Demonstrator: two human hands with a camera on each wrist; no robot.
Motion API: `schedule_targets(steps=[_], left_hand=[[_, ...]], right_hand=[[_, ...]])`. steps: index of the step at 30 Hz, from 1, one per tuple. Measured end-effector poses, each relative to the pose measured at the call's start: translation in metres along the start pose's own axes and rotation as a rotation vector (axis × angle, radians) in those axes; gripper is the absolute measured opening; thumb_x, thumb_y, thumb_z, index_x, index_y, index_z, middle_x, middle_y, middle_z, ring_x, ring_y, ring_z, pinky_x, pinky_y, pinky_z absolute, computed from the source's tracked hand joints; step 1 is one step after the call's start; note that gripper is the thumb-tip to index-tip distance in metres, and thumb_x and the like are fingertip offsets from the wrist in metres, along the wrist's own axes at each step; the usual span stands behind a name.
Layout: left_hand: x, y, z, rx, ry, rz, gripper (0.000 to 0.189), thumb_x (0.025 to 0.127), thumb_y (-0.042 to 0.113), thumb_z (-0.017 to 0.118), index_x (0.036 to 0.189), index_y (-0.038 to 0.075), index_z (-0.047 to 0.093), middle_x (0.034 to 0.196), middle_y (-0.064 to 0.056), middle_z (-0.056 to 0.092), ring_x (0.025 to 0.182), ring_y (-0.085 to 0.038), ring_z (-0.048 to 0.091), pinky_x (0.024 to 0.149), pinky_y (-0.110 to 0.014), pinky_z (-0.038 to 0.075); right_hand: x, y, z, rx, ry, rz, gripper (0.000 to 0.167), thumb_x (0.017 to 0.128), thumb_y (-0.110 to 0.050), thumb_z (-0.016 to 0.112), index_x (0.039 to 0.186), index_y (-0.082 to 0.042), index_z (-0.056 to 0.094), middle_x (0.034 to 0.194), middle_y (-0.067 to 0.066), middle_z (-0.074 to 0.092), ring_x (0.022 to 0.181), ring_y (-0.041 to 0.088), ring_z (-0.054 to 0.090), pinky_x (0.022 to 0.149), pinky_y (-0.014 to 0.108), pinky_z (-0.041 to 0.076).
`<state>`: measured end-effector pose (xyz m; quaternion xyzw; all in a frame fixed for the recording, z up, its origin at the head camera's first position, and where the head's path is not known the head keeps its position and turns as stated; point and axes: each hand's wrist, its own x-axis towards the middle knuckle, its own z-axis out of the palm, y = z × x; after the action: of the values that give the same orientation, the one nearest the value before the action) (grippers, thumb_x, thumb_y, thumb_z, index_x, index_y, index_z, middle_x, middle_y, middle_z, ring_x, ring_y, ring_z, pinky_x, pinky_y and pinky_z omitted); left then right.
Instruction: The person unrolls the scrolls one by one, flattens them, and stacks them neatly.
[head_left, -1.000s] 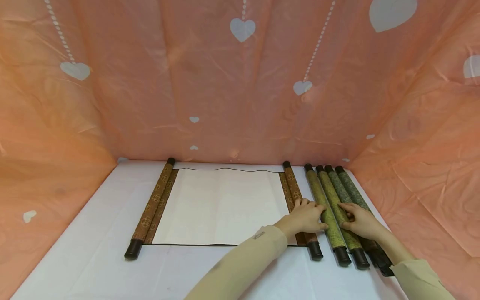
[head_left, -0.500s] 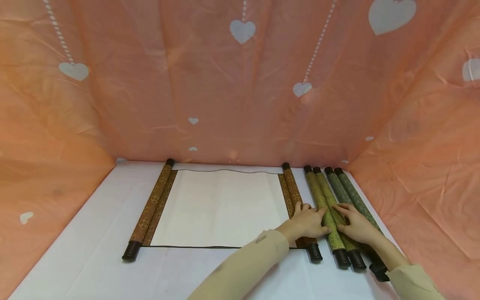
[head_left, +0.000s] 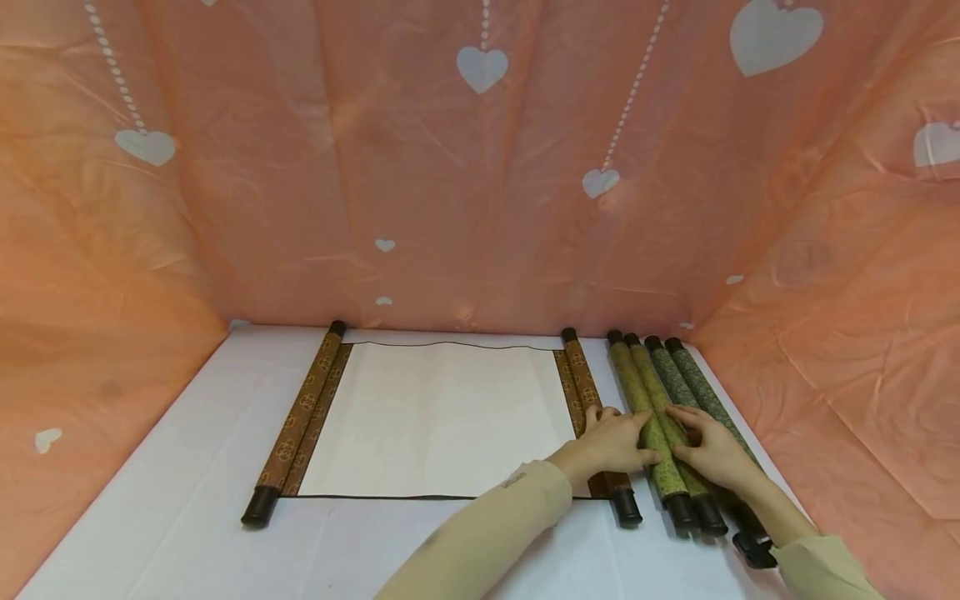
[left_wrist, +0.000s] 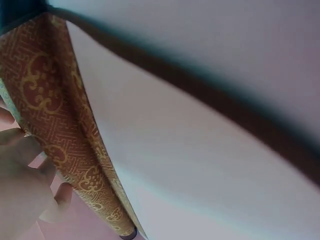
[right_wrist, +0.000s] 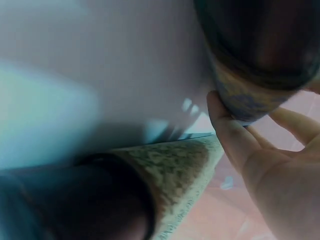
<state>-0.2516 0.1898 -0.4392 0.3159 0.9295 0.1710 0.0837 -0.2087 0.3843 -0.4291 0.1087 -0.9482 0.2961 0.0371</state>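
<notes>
Two yellow-green rollers of a rolled hanging scroll (head_left: 636,385) lie side by side, almost touching, in the head view. My left hand (head_left: 609,442) holds the left roller from its left side, with thumb and forefinger on it. My right hand (head_left: 716,454) grips the right roller from the other side, its thumb and fingers spread along it. In the right wrist view the thumb (right_wrist: 227,127) touches that roller near its dark end knob. The left hand lies across the brown roller (left_wrist: 65,130) of an opened scroll; some left fingertips are hidden there.
An opened scroll with a blank white sheet (head_left: 438,417) and brown patterned rollers lies at centre. A dark green scroll (head_left: 701,387) lies right of the hands, partly hidden by the right arm. An orange cloth (head_left: 465,208) with pale hearts encloses the white tabletop (head_left: 172,492).
The right yellow-green roller has moved left against the other one, away from the dark green scroll. Both hands have stayed on the yellow-green rollers; the head view has tilted slightly upward.
</notes>
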Motion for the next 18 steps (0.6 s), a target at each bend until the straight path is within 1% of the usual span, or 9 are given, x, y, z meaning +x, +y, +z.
schedule_targets(steps=[4,5,8,11,12,13,16,17,18], left_hand=[[-0.005,-0.001,-0.007,-0.060,0.031,0.008,0.075,0.099,0.060,0.062,0.163,0.034,0.034,0.147,0.018,0.056,0.138,-0.015,0.047,0.118,-0.046,0.024],[-0.006,-0.001,-0.009,-0.073,0.042,0.014,0.075,0.099,0.060,0.062,0.163,0.034,0.034,0.144,0.018,0.059,0.138,-0.015,0.047,0.118,-0.047,0.024],[-0.011,-0.002,-0.016,-0.089,0.079,0.040,0.076,0.099,0.058,0.063,0.164,0.034,0.033,0.148,0.017,0.056,0.138,-0.016,0.047,0.117,-0.046,0.027],[-0.016,-0.002,-0.022,-0.099,0.112,0.065,0.075,0.100,0.056,0.063,0.164,0.035,0.031,0.156,0.012,0.049,0.141,-0.018,0.046,0.117,-0.044,0.030],[-0.018,-0.002,-0.024,-0.108,0.123,0.075,0.075,0.100,0.054,0.063,0.164,0.035,0.031,0.161,0.009,0.043,0.143,-0.019,0.046,0.117,-0.044,0.032],[-0.020,-0.003,-0.027,-0.122,0.130,0.085,0.074,0.101,0.053,0.063,0.165,0.035,0.031,0.163,0.006,0.040,0.145,-0.021,0.045,0.118,-0.044,0.032],[-0.026,-0.005,-0.035,-0.179,0.152,0.131,0.074,0.102,0.047,0.064,0.165,0.035,0.029,0.168,-0.002,0.032,0.148,-0.025,0.042,0.119,-0.044,0.036],[-0.029,-0.006,-0.038,-0.201,0.158,0.147,0.074,0.102,0.045,0.065,0.165,0.035,0.028,0.169,-0.003,0.030,0.148,-0.025,0.041,0.119,-0.043,0.037],[-0.032,-0.007,-0.041,-0.222,0.164,0.161,0.074,0.102,0.044,0.065,0.165,0.035,0.028,0.170,-0.003,0.028,0.149,-0.025,0.040,0.118,-0.042,0.037]], right_hand=[[0.000,-0.006,-0.004,0.008,0.041,-0.004,0.063,0.086,0.004,0.071,0.145,0.014,0.050,0.148,0.040,0.042,0.114,0.055,0.059,0.082,0.049,0.054],[0.000,-0.008,-0.006,0.017,0.049,-0.003,0.064,0.086,0.004,0.071,0.146,0.014,0.049,0.149,0.039,0.041,0.114,0.056,0.059,0.081,0.047,0.054],[-0.002,-0.014,-0.009,0.044,0.072,-0.004,0.067,0.086,0.005,0.070,0.148,0.014,0.046,0.152,0.037,0.039,0.114,0.054,0.057,0.078,0.038,0.054],[-0.004,-0.021,-0.011,0.077,0.096,-0.008,0.073,0.084,0.006,0.070,0.150,0.014,0.042,0.155,0.036,0.035,0.114,0.051,0.055,0.074,0.028,0.050],[-0.005,-0.023,-0.011,0.095,0.102,-0.005,0.075,0.084,0.006,0.070,0.152,0.014,0.039,0.156,0.035,0.033,0.115,0.050,0.054,0.072,0.026,0.049],[-0.005,-0.026,-0.012,0.116,0.108,0.000,0.078,0.084,0.006,0.070,0.154,0.013,0.037,0.157,0.035,0.031,0.117,0.049,0.052,0.071,0.024,0.048],[-0.008,-0.034,-0.013,0.188,0.127,0.026,0.085,0.086,0.005,0.070,0.160,0.008,0.028,0.160,0.034,0.028,0.120,0.046,0.049,0.070,0.022,0.049],[-0.009,-0.037,-0.013,0.210,0.136,0.035,0.087,0.087,0.005,0.070,0.162,0.005,0.025,0.157,0.035,0.031,0.119,0.042,0.051,0.070,0.022,0.051],[-0.009,-0.040,-0.013,0.238,0.143,0.043,0.090,0.088,0.004,0.070,0.164,0.002,0.022,0.159,0.034,0.030,0.122,0.041,0.050,0.071,0.020,0.051]])
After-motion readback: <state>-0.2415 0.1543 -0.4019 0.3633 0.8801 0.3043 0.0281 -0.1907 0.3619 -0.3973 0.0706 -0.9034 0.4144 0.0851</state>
